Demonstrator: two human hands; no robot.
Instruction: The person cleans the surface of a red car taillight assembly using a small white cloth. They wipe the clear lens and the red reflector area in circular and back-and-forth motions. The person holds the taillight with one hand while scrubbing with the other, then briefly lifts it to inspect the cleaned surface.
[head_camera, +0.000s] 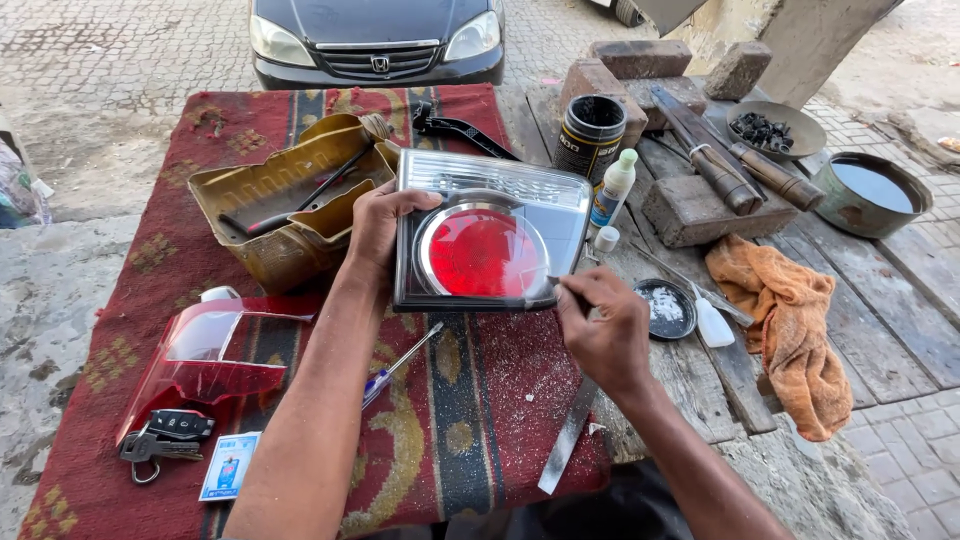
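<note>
I see the tail-light unit (492, 243) with its round red lens propped near the middle of the red rug (470, 420). My left hand (378, 222) clasps its left edge; my right hand (603, 335) pinches a thin tool (556, 282) against its lower right corner. An orange rag (790, 330) lies right.

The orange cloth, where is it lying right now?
In the head view, the crumpled orange cloth lies on the wooden planks at the person's right, beside the small white squeeze bottle and below the metal water bowl.
</note>
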